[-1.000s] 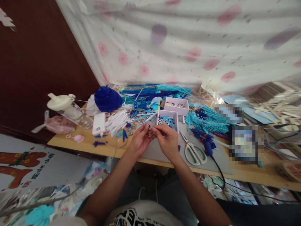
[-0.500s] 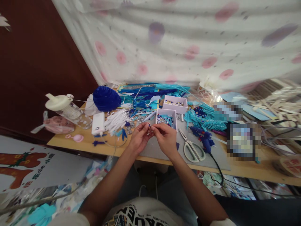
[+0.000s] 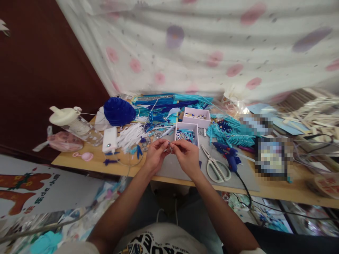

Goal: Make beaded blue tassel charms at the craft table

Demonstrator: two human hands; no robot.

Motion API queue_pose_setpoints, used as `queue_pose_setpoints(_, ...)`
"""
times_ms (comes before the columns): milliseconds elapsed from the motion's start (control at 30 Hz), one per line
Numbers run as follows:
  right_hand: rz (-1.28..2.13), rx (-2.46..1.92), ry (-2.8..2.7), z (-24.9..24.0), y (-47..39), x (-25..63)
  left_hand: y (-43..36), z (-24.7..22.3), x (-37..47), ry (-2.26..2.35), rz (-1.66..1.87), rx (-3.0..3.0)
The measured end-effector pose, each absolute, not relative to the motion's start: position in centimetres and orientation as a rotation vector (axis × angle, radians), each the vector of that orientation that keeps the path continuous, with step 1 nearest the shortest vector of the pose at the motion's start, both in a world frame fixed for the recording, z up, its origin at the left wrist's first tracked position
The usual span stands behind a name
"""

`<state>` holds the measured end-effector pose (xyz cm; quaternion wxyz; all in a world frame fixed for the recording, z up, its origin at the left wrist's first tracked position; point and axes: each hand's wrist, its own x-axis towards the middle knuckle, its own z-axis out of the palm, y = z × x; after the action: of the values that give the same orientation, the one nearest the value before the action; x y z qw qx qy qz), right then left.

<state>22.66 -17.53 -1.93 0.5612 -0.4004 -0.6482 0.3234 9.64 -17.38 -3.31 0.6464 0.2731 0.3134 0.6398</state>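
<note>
My left hand and my right hand meet at the fingertips above the grey mat. Both are closed in a pinch around something tiny, too small to name. Just beyond my fingers sits a white box of blue and silver beads, with a second white box of beads behind it. Scissors lie on the mat right of my right hand, and a blue glue gun rests farther right. White fuzzy strips are spread to the left of my hands.
At the left are a white power bank, a dark blue fuzzy bundle, a lidded bottle and a pink scoop. Turquoise fuzzy pieces lie at the right. A black cord hangs over the table's front edge.
The fingertips have shifted slightly around the tiny item, and the blue seen between them before is less visible. The whole view has moved a little.
</note>
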Motion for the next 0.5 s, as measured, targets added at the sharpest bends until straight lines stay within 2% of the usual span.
queue_pose_setpoints(267, 0.797, -0.928, -1.55, -2.1, -17.4, 23.2, -17.3, -4.0, 9.2, 0.844, 1.471, 0.725)
queue_pose_setpoints(500, 1.102, -0.9, -1.382, -2.3, -17.1, 23.4, -17.0, -4.5, 9.0, 0.865, 1.471, 0.889)
